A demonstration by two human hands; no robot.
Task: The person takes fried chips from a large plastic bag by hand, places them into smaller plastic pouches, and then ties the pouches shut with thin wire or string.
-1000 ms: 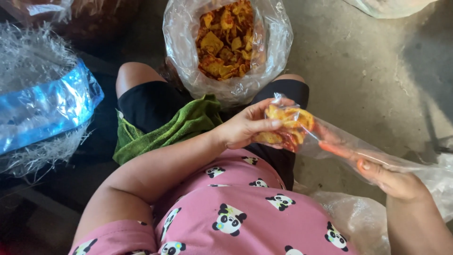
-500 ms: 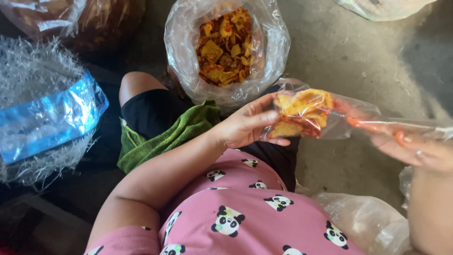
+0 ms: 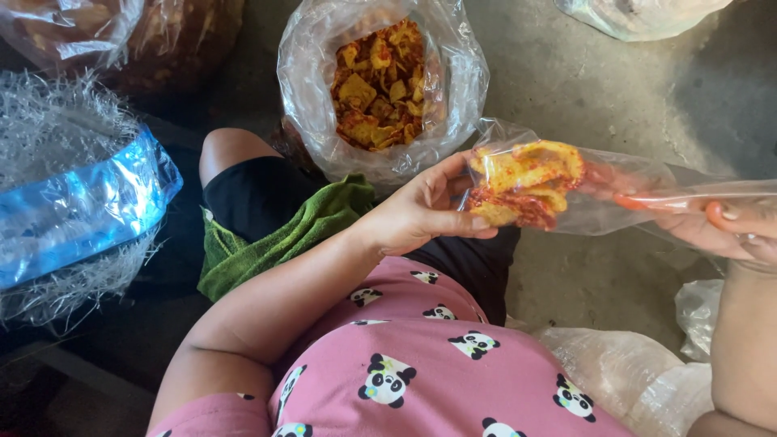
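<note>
We hold a small clear bag (image 3: pixel 566 190) of orange, red-dusted chips just below the big open sack of chips (image 3: pixel 380 81). Our left hand (image 3: pixel 421 214) cups the small bag's filled end with fingers curled around it, while our right hand (image 3: pixel 728 231) pinches its open mouth. A green cloth (image 3: pixel 283 231) lies on our lap, left of the small bag.

Grey concrete floor (image 3: pixel 599 89), big clear chip bag (image 3: pixel 380 81), empty plastic bags (image 3: pixel 623 364)
</note>
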